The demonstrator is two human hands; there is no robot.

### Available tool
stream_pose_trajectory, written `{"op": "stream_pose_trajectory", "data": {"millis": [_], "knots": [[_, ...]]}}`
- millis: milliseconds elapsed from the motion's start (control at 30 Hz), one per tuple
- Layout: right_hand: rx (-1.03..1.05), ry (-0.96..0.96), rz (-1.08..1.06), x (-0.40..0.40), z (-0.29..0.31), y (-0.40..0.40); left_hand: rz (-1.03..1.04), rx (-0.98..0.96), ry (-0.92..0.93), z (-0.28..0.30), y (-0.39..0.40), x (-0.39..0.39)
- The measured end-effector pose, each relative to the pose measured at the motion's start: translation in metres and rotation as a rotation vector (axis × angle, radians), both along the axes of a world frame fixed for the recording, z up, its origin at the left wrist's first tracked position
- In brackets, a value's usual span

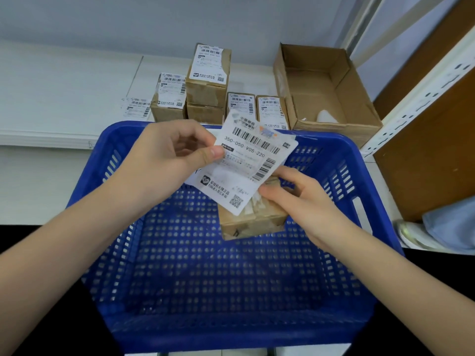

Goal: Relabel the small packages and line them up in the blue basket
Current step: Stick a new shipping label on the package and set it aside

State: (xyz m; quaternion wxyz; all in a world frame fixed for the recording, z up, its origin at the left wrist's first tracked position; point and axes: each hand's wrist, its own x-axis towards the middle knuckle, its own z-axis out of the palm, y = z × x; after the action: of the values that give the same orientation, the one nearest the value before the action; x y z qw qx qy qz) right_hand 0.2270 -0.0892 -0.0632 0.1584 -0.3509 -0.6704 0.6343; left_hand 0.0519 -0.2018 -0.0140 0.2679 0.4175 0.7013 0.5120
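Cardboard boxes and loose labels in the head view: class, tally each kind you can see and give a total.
Small sealed packages: 6, five behind the blue basket and one in the right hand.
Open cardboard box: 1
Loose shipping labels: 2, one in the left hand and one on the table.
Total: 9

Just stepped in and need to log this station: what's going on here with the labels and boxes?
A person is relabelling a small package. The left hand pinches a shipping label by its edge, while the right hand holds the package over the blue basket. No other package shows in the basket. More labelled boxes wait behind it, beside an open carton.
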Motion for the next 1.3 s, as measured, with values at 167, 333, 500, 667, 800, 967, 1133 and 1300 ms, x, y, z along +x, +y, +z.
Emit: {"op": "stream_pose_trajectory", "data": {"millis": [167, 333, 500, 667, 800, 967, 1133, 1300], "knots": [[-0.007, 0.042, -0.037, 0.0, 0.0, 0.003, -0.061, 0.101, 0.08, -0.006, -0.004, 0.0], [-0.03, 0.078, -0.054, 0.001, 0.002, 0.005, -0.109, 0.176, 0.095, -0.012, -0.006, 0.001], [-0.022, 0.086, -0.1, 0.0, 0.0, 0.008, -0.129, 0.22, 0.203, -0.015, -0.009, 0.006], [-0.039, 0.093, -0.09, 0.001, 0.001, 0.013, -0.164, 0.289, 0.212, -0.017, -0.011, 0.007], [-0.049, 0.103, -0.106, 0.001, 0.0, 0.015, -0.195, 0.327, 0.265, -0.016, -0.012, 0.01], [-0.038, 0.082, -0.162, 0.005, -0.005, 0.025, -0.231, 0.357, 0.282, -0.01, -0.014, 0.006], [-0.034, 0.08, -0.192, 0.005, -0.01, 0.031, -0.276, 0.352, 0.302, -0.01, -0.017, 0.009], [-0.026, 0.071, -0.224, 0.007, -0.017, 0.035, -0.291, 0.378, 0.288, -0.005, -0.02, 0.004]]}}
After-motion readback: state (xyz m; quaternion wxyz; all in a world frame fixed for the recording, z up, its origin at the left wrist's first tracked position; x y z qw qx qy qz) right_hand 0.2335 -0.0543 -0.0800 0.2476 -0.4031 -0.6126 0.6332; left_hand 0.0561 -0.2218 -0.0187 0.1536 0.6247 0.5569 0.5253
